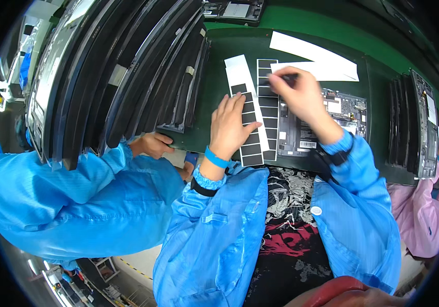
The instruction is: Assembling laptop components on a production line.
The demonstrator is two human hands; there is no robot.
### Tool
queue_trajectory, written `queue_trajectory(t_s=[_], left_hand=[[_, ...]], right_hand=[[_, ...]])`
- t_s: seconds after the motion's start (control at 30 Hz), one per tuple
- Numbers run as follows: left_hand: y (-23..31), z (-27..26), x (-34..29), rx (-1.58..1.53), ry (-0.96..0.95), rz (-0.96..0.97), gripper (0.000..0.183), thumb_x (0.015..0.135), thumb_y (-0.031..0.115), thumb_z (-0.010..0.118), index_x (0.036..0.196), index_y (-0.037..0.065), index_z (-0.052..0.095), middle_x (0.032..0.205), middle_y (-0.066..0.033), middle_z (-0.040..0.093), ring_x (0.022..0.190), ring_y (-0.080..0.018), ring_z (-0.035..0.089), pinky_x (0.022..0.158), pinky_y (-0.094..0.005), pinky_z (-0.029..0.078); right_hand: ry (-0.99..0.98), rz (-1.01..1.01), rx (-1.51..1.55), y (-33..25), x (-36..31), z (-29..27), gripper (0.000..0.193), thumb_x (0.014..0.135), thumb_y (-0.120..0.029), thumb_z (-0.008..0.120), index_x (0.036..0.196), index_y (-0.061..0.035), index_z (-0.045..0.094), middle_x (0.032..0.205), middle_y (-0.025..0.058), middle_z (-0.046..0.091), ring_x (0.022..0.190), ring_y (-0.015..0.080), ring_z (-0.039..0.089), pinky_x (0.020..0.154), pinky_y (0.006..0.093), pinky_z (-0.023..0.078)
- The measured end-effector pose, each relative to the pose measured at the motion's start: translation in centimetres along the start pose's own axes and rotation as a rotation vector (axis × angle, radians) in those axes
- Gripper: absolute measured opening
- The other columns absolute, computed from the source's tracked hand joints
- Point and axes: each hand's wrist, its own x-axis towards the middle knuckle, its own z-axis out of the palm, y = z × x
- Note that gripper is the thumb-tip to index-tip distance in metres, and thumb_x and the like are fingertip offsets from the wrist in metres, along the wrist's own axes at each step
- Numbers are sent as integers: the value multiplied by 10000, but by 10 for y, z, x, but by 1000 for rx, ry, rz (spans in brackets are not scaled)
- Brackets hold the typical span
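Observation:
My left hand (228, 125) lies with its fingers spread on a sheet of black rectangular stickers (250, 149) on white backing, pressing it to the green table. Beside it runs a second sticker sheet (269, 112), partly under the first. My right hand (304, 97) is raised over the upper part of that second sheet, thumb and forefinger brought together and blurred by motion. Something dark shows by its fingertips, but I cannot make out what it is. Under my right wrist sits an opened laptop base (350, 105) with its circuit board bare, partly hidden by my forearm.
White paper strips (314, 51) lie at the far side. A tall row of dark laptop parts (127, 66) stands on the left, another stack (409, 123) on the right. A co-worker's hand (153, 145) and blue sleeve are close at left; a person in pink (421, 210) is at right.

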Motion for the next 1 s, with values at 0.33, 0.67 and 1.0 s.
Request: queue_trajectory(t_s=[0.33, 0.67, 1.0], left_hand=[[-17, 8, 20, -57, 26, -85, 695, 711, 363, 790, 1274, 23, 564, 1251, -115, 486, 1156, -314, 457, 916, -435, 427], [-19, 9, 22, -11, 22, -66, 688, 717, 416, 771, 1267, 50, 578, 1323, -140, 485, 1202, -342, 434, 932, -457, 430], [-11, 5, 23, 68, 45, -82, 566, 810, 398, 704, 1252, 63, 590, 1304, -173, 502, 1163, -367, 479, 904, -444, 433]], right_hand=[[-17, -7, -203, 27, 30, 45, 237, 827, -217, 673, 880, 11, 702, 730, 171, 689, 684, 257, 694, 654, 331, 539], [21, -58, -244, 30, 27, 50, 223, 811, -189, 675, 908, 7, 721, 731, 169, 695, 672, 235, 697, 649, 321, 539], [168, 215, 399, 5, -16, -57, 252, 887, -150, 682, 1024, 61, 668, 917, 144, 696, 809, 213, 707, 700, 260, 567]])
